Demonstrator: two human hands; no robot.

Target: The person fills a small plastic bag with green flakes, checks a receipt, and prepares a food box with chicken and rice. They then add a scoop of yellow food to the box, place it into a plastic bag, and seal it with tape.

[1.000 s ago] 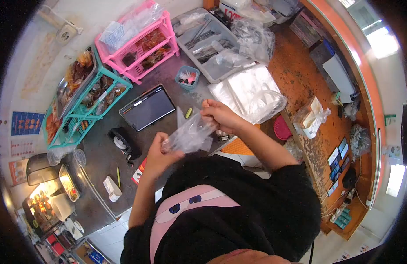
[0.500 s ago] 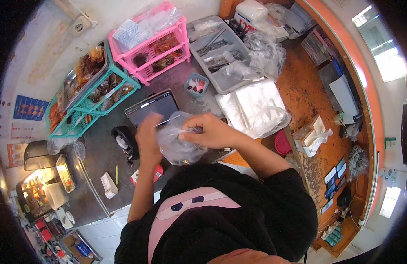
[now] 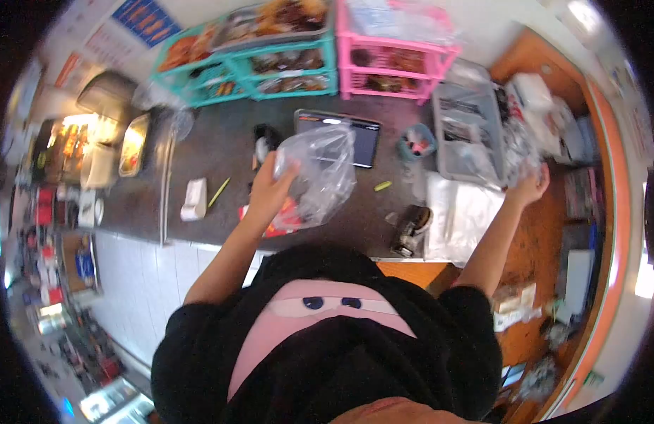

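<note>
My left hand [image 3: 272,185] holds a clear plastic bag [image 3: 320,173] up by its rim above the dark counter [image 3: 200,141]; the bag hangs puffed open. My right hand [image 3: 530,186] is stretched far to the right, its fingers among clear plastic bags [image 3: 519,152] beside the grey cutlery tray [image 3: 467,127]. Whether it grips anything is blurred. Below that arm lies a stack of flat plastic bags [image 3: 458,215].
A tablet [image 3: 341,134] lies behind the held bag. Teal [image 3: 256,56] and pink [image 3: 397,49] baskets of packed food line the back wall. A small teal cup [image 3: 415,141], a tape dispenser [image 3: 410,230], a white box [image 3: 194,199] and a pencil [image 3: 218,191] sit on the counter.
My right hand let go of the bag and reached out right to the pile of plastic bags. The left hand now holds the bag alone. The view swung left.
</note>
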